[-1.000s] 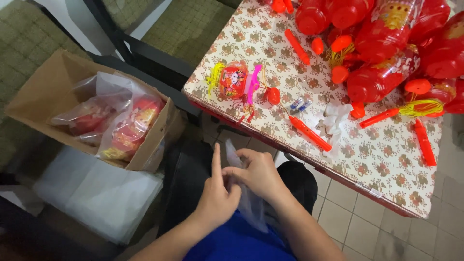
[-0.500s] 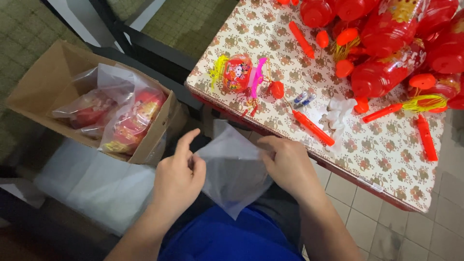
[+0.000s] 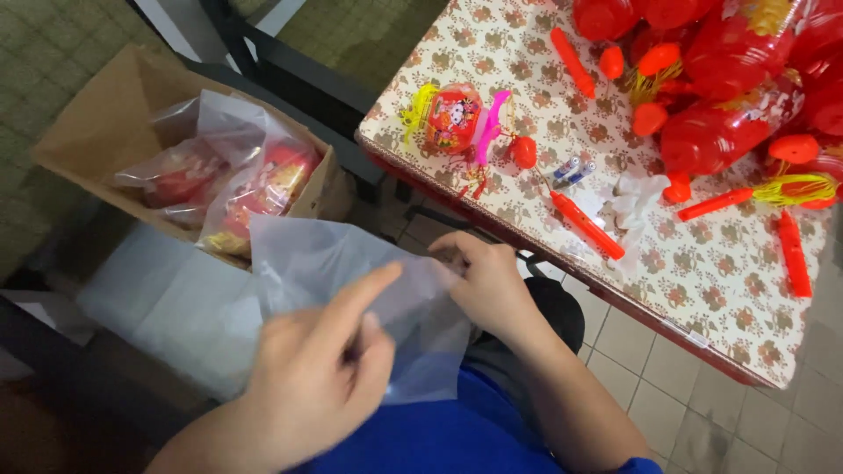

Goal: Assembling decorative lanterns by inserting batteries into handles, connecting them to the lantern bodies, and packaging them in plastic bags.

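A clear plastic bag [image 3: 316, 263] is stretched flat above my lap between both hands. My left hand [image 3: 320, 373] pinches its near edge, index finger pointing up across the film. My right hand [image 3: 483, 281] grips the bag's right edge close to the table's rim. A small colourful toy lantern [image 3: 454, 117] with yellow and pink trim lies on the table [image 3: 702, 281] just beyond my right hand, with a red stick [image 3: 587, 226] beside it.
A cardboard box [image 3: 97, 132] at the left holds bagged red lanterns [image 3: 255, 189]. A stack of clear bags [image 3: 167, 307] lies below it. Several red lantern parts [image 3: 729, 123], red sticks and yellow tassels crowd the table's far right. Tiled floor shows under the table.
Both hands have lifted and spread the plastic bag wider; it now covers more of the view. My left hand rose closer to the camera. The view shifted slightly right.
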